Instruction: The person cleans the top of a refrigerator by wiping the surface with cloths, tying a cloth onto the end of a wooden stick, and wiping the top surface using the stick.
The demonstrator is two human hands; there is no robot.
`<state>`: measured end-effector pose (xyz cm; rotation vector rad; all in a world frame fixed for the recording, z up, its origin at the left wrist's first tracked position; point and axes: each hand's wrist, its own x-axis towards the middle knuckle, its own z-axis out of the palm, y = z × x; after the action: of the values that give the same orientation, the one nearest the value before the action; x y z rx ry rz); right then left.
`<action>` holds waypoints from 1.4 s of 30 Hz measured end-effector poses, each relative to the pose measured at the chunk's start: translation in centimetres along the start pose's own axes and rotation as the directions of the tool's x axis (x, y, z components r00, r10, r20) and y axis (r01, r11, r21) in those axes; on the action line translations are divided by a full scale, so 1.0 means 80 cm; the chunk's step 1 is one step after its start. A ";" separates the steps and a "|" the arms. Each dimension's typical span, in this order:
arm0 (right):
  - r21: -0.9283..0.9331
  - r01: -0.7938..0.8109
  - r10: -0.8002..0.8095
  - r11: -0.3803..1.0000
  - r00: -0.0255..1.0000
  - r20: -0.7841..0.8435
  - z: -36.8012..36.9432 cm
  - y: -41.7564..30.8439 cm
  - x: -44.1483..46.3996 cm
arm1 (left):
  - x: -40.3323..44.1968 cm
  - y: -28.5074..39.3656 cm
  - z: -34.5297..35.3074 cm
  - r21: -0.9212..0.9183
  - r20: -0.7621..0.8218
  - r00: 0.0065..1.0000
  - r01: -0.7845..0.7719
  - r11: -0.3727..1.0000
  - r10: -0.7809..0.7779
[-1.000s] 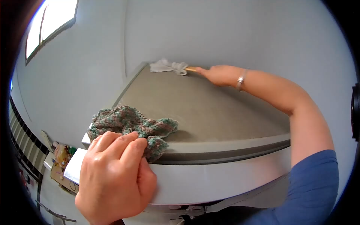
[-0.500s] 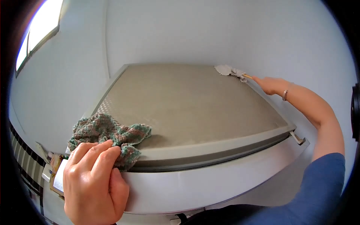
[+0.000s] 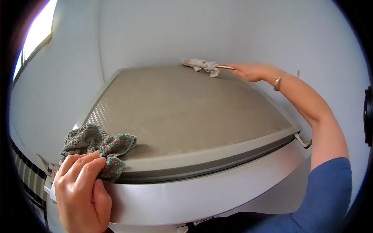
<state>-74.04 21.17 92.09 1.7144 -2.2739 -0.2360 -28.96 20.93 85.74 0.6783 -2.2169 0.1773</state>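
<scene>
Across a dusty grey-brown refrigerator top (image 3: 186,112) reaches my right hand (image 3: 252,72), closed around a thin wooden stick (image 3: 225,67). A whitish rag (image 3: 202,66) is bunched on the stick's far end and lies at the back edge of the top, by the wall. My left hand (image 3: 81,190) is at the front left corner, its fingers bent onto a knitted green-and-brown cloth (image 3: 93,143) that is crumpled there. Part of the cloth and the fingertips' grip are hidden. Behind the cloth, a patch of the surface shows a paler dotted texture.
Pale walls (image 3: 167,31) stand close behind and to the right of the refrigerator. Its silvery door (image 3: 202,186) faces me, with a hinge bracket (image 3: 304,140) at the front right corner. A bright window (image 3: 37,37) is at upper left, striped fabric (image 3: 29,174) at lower left.
My right hand has moved left along the back, carrying the stick and rag with it. The view has shifted slightly; my left hand stays on the cloth at the corner.
</scene>
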 end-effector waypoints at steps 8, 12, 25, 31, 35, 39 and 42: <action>0.056 -0.347 0.350 0.936 0.934 -0.066 0.002 0.077 -0.064 | 0.001 0.002 0.002 0.006 -0.010 1.000 -0.021 1.000 0.021; -0.013 -0.471 0.470 0.882 0.882 -0.044 0.024 0.081 -0.052 | 0.000 -0.006 0.002 0.012 0.007 1.000 -0.020 1.000 0.020; 0.076 -0.114 0.115 0.991 0.993 -0.008 0.019 -0.070 -0.006 | 0.001 -0.005 -0.002 0.031 0.059 0.997 -0.042 0.999 0.040; -0.078 -0.195 0.193 0.978 0.981 -0.030 -0.016 -0.025 -0.019 | 0.002 -0.004 0.001 0.028 0.054 0.998 -0.029 0.999 0.028; -0.019 -0.386 0.379 0.923 0.915 -0.139 -0.002 0.058 -0.023 | 0.001 -0.006 0.000 0.033 0.059 0.998 -0.022 0.999 0.020; -0.085 -0.503 0.502 0.860 0.864 -0.028 0.027 0.099 -0.016 | 0.000 -0.010 0.000 0.033 0.071 0.997 -0.042 0.999 0.039; -0.159 -0.504 0.506 0.849 0.862 -0.033 0.036 0.086 -0.025 | -0.001 -0.012 -0.003 0.042 0.088 0.996 -0.030 0.999 0.026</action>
<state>-80.71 24.88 91.14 0.9840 -2.5343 -0.3026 -28.27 20.21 85.73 0.6902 -2.3130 0.2136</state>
